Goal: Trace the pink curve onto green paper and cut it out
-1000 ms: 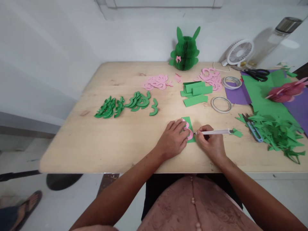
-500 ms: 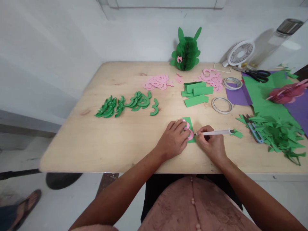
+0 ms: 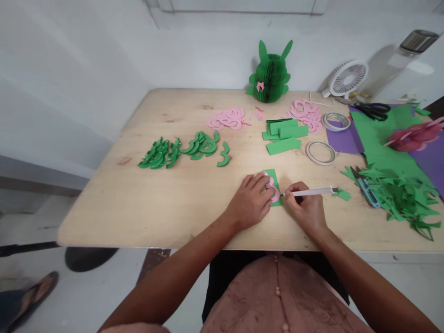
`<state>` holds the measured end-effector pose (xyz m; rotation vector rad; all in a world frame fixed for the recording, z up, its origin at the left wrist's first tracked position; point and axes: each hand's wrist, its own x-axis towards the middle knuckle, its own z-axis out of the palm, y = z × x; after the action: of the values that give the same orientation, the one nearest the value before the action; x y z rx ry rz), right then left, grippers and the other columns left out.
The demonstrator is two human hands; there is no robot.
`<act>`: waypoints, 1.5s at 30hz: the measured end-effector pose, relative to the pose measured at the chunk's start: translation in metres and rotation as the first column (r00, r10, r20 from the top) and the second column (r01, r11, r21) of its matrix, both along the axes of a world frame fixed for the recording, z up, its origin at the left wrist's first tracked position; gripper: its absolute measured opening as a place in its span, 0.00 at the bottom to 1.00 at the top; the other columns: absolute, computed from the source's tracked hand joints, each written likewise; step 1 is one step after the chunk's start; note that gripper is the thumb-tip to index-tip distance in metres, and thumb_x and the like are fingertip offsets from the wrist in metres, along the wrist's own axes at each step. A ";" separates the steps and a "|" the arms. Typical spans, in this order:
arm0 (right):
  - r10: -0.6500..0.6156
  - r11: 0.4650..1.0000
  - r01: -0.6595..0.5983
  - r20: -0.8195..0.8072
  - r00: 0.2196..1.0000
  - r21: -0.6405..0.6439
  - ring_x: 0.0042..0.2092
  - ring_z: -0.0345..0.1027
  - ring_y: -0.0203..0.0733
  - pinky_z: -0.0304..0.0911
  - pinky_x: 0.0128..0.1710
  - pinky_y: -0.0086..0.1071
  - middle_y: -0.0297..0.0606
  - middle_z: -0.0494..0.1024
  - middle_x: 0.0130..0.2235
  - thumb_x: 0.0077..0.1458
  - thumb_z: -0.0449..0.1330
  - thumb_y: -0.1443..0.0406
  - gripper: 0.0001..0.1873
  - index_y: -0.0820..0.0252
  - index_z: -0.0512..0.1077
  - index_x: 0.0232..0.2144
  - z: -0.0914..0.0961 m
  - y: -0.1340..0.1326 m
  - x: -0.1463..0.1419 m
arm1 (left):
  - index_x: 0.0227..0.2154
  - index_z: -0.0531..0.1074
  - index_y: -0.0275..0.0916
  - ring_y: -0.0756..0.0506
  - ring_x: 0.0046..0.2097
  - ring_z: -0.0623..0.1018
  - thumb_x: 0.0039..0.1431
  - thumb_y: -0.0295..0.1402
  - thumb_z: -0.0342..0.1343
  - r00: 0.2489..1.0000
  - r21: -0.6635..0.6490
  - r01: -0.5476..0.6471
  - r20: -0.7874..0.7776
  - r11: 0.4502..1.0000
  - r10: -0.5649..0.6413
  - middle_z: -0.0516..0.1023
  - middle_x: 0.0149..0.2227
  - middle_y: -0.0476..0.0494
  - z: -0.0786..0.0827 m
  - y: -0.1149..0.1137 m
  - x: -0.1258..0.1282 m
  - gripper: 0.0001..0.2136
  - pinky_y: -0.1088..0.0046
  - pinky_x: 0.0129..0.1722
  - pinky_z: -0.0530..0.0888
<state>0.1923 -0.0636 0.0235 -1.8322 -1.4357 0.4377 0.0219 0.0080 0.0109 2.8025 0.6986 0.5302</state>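
My left hand [image 3: 251,199] lies flat, fingers stretched over a pink scalloped paper cutout [image 3: 275,194], pressing it onto a small green paper piece [image 3: 272,175]. Part of the cutout is hidden under those fingers. In my right hand [image 3: 307,208] is a white pen [image 3: 312,191], pinched near its tip. The tip points left, at the right edge of the pink cutout. Left of centre lie green scalloped cutouts [image 3: 159,152] in piles, and one single green cutout [image 3: 224,155] sits apart. Folded green paper strips [image 3: 283,134] are stacked beyond my hands.
Pink paper pieces [image 3: 229,119] lie behind. A green paper honeycomb figure [image 3: 270,78] stands by the wall. To the right are tape rolls [image 3: 321,152], black scissors [image 3: 373,110], blue-handled snips [image 3: 369,192], green scraps [image 3: 405,199], a fan [image 3: 348,78] and a bottle [image 3: 391,69]. A person's foot [image 3: 43,289] shows lower left.
The view has shifted very slightly. Both hands, the pen and the paper stay nearly where they were.
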 end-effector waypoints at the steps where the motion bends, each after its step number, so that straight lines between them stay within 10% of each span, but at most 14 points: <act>1: -0.001 1.000 0.001 -0.001 1.000 -0.003 0.20 0.59 0.33 0.54 0.20 0.27 0.28 0.68 0.19 0.51 0.56 0.66 0.04 0.59 0.68 0.26 0.000 0.000 0.000 | 0.45 0.69 0.38 0.38 0.61 0.62 0.62 0.32 0.46 1.000 -0.002 0.001 0.004 1.000 -0.001 0.66 0.57 0.35 0.000 0.000 0.000 0.12 0.55 0.59 0.59; 45: 0.028 1.000 -0.028 0.088 0.996 0.004 0.20 0.61 0.35 0.56 0.21 0.27 0.31 0.70 0.19 0.50 0.55 0.65 0.06 0.59 0.68 0.24 0.006 0.000 -0.002 | 0.45 0.69 0.38 0.38 0.61 0.62 0.61 0.31 0.47 1.000 -0.021 0.005 0.019 1.000 -0.004 0.68 0.55 0.36 0.000 0.000 0.000 0.12 0.55 0.59 0.59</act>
<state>0.1907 -0.0639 0.0296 -1.8494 -1.5223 0.3707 0.0219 0.0076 0.0112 2.7753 0.6896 0.5451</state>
